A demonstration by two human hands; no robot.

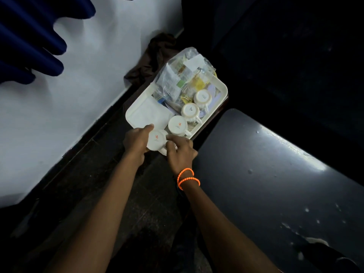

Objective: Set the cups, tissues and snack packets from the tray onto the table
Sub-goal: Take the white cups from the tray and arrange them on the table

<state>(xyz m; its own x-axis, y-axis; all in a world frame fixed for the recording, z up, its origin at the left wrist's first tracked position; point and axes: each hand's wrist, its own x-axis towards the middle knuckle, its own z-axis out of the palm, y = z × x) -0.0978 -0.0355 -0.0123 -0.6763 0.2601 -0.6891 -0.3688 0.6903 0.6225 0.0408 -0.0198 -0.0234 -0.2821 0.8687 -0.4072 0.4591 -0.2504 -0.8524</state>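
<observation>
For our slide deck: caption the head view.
Both hands, left and right, grip an upturned cup on the white tray.

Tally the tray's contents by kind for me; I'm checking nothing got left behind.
White cups, upside down: 4 (one held by both hands, others)
Folded white tissue stack: 1
Clear bag of snack packets: 1
Total: 6

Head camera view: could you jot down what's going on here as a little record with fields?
Holder: white plastic tray
Cups: four white ceramic cups, upside down
Held cup: nearest cup, between left hand and right hand
Other cups: three in a row
Tissues: white folded tissues
Snacks: clear plastic bag of packets
Table: dark tabletop, nothing from the tray visible on it
</observation>
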